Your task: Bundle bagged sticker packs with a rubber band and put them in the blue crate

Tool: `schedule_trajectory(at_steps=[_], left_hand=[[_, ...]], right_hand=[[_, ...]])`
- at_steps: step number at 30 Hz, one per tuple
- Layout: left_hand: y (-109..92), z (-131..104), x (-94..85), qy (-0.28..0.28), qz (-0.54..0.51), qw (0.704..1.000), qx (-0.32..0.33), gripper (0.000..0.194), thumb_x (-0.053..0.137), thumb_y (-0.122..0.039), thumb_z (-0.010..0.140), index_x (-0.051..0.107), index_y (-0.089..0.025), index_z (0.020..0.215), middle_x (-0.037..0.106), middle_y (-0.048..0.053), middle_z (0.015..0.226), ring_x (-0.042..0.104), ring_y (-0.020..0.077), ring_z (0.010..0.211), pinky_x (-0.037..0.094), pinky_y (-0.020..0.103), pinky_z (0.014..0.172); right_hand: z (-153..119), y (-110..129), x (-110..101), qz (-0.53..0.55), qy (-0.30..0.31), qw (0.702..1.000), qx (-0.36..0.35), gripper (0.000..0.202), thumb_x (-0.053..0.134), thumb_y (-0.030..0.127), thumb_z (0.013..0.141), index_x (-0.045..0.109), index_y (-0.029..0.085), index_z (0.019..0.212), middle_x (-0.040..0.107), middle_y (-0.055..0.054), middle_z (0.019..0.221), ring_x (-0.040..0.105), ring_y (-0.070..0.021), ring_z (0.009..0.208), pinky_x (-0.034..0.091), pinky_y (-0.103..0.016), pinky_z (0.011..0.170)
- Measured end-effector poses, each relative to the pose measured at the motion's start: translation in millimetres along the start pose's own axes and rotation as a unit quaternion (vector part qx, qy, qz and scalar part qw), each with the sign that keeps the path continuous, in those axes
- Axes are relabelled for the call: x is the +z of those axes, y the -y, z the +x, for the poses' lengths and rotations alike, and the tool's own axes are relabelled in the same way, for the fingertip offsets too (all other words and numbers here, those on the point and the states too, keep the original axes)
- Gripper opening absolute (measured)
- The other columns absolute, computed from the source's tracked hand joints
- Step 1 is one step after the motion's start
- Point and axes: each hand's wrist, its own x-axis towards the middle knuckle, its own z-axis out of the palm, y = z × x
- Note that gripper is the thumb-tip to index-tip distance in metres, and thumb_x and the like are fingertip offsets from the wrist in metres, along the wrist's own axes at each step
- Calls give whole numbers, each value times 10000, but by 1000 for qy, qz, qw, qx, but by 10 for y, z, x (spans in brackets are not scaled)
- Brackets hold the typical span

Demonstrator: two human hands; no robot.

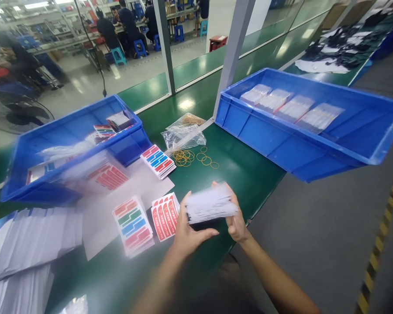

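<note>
Between my two hands is a thick stack of white paper sheets, its uneven edges facing me. My left hand grips its left end, thumb stretched out below. At the right end, the fingers of my right hand close round the stack. Left of my hands lie red-and-white printed cards and a stack of cards with red, green and blue shapes. Another stack of red-and-blue cards sits farther back. Loose yellow rubber bands lie beyond my hands.
A blue bin at the right holds several bagged white packs. Another blue bin at the left contains cards and plastic bags. Large paper stacks stand front left. A clear bag lies near a metal post.
</note>
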Motion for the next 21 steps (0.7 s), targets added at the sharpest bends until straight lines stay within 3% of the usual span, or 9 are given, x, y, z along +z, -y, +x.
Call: schedule_trajectory(at_steps=[4, 8, 12, 15, 18, 21], left_hand=[[-39, 10, 22, -28, 16, 998, 61, 1126, 800, -619, 527, 272, -235, 1445, 471, 149, 1387, 482, 323, 1263, 411, 443, 1049], [-129, 11, 62, -88, 35, 992, 88, 1049, 706, -704, 592, 326, -189, 1423, 537, 146, 1278, 552, 302, 1155, 448, 416, 986], [-285, 31, 144, -156, 60, 984, 59, 633, 632, -570, 783, 496, -183, 1265, 630, 89, 1082, 606, 225, 994, 477, 332, 873], [-383, 50, 180, -183, 48, 982, 10, 300, 552, -380, 887, 574, -199, 1126, 663, 66, 1045, 611, 193, 988, 451, 304, 887], [-390, 47, 177, -197, -13, 980, 6, 232, 475, -309, 917, 587, -213, 1095, 665, 56, 1068, 596, 191, 1029, 429, 304, 910], [-321, 15, 175, -183, -42, 982, 32, 352, 428, -386, 932, 520, -220, 1228, 622, 72, 1169, 559, 214, 1103, 407, 334, 948]], right_hand=[[26, 92, 92, 91, -24, 995, -25, 1024, 493, 818, 726, 99, 302, 1519, 162, -55, 1592, 125, -304, 1464, 139, -535, 1181], [53, 243, 156, 125, -38, 991, -11, 1009, 485, 819, 729, 130, 300, 1518, 256, -79, 1559, 255, -336, 1422, 247, -560, 1139], [39, 366, 205, 121, -83, 989, -25, 906, 448, 790, 781, 211, 289, 1498, 350, -104, 1506, 388, -344, 1343, 352, -545, 1076], [39, 394, 216, 93, -104, 989, -49, 825, 451, 740, 821, 248, 295, 1485, 360, -92, 1499, 384, -335, 1346, 311, -531, 1103], [38, 356, 197, 85, -104, 990, -43, 802, 426, 718, 848, 241, 279, 1493, 329, -88, 1521, 321, -331, 1387, 237, -526, 1144], [15, 299, 168, 81, -47, 996, -9, 866, 425, 752, 825, 220, 257, 1505, 337, -102, 1519, 288, -344, 1401, 253, -537, 1135]])
